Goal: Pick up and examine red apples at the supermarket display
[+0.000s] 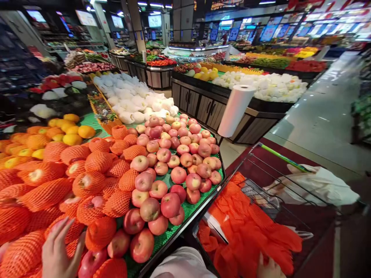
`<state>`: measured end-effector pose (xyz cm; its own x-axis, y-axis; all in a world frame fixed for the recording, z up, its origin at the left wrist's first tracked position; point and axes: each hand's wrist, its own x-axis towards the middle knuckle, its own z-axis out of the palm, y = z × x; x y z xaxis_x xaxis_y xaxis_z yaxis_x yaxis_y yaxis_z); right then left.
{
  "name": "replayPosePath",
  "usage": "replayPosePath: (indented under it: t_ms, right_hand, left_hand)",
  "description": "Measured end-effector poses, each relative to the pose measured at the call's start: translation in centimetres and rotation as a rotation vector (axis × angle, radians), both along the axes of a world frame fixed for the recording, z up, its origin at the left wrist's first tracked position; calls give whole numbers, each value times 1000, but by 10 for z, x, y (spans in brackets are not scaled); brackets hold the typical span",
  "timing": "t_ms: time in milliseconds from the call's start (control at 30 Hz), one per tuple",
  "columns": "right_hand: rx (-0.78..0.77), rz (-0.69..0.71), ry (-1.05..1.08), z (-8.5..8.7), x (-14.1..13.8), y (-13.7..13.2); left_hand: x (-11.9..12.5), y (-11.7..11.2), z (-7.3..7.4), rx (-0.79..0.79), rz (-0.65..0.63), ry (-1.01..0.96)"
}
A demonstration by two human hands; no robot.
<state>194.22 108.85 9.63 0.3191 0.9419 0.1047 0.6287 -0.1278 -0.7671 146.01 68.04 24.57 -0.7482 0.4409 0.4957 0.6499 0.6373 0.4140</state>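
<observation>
Spreading loosely apart, the fingers of the left hand [59,251] rest on the orange foam-net sleeves [43,193] at the near left of the fruit stand, fingertips touching one net-wrapped fruit and gripping nothing. Only the top of the right hand [269,268] shows at the bottom edge, pressed into a heap of loose orange nets [249,235] in the wire shopping cart [261,181]; whether its fingers are curled or flat cannot be told, since the nets cover them.

Just right of the left hand lies the pile of bare red-and-yellow apples [171,170], crowding the green mat [188,210] up to the dark rim of the stand [199,208]. Net-wrapped fruit hems the hand in on the left and behind, so little bare mat is open there. A pale sleeve [182,264] sits between the two hands at the bottom.

The stand's rim runs diagonally and nearly touches the cart, leaving a narrow gap. A white bag [321,185] lies on the cart's far side under its green handle [282,158]. Beyond the apples hangs a roll of plastic bags [236,110]; white-netted fruit [136,100] and oranges [72,129] fill the stand farther back. To the right, the shiny aisle floor [324,116] stretches away, open between dark produce counters [214,104].
</observation>
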Motion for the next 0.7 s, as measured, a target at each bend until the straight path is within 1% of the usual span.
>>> replayPosePath:
  t_ms: [33, 100, 133, 200, 267, 333, 367, 400, 467, 500, 533, 567, 600, 667, 700]
  right_hand:
    - [34, -15, -3, 5, -17, 11]
    - [105, 37, 39, 20, -59, 29]
    - [135, 96, 84, 30, -82, 35]
    - [193, 187, 192, 54, -129, 35]
    - [174, 348, 312, 79, -172, 21]
    - [136, 528, 417, 99, -207, -5]
    - [95, 601, 465, 106, -222, -20]
    - [21, 664, 532, 111, -234, -36]
    - [-177, 737, 680, 117, -251, -67]
    - [-256, 763, 720, 118, -257, -80]
    - [-307, 796, 729, 118, -261, -92]
    - [-321, 850, 699, 118, -264, -101]
    - [-302, 923, 651, 118, -267, -109]
    - [-189, 1062, 540, 117, -272, -120]
    - [-116, 1110, 489, 117, -274, -123]
  left_hand:
    - [16, 5, 4, 23, 1, -26]
    - [46, 20, 11, 128, 70, -104]
    - [59, 30, 14, 197, 67, -136]
    - [81, 51, 16, 319, 3, -256]
    - [97, 71, 15, 439, -98, -376]
    - [109, 88, 15, 500, -230, -552]
    - [114, 95, 15, 515, -280, -649]
    - [118, 100, 16, 521, -330, -753]
    - [123, 107, 21, 542, -403, -929]
    - [125, 109, 23, 556, -419, -986]
    - [125, 110, 25, 572, -407, -1015]
    - [125, 110, 27, 579, -364, -1007]
    - [124, 109, 28, 569, -300, -971]
    - [122, 104, 27, 507, -167, -878]
    - [121, 101, 26, 474, -125, -853]
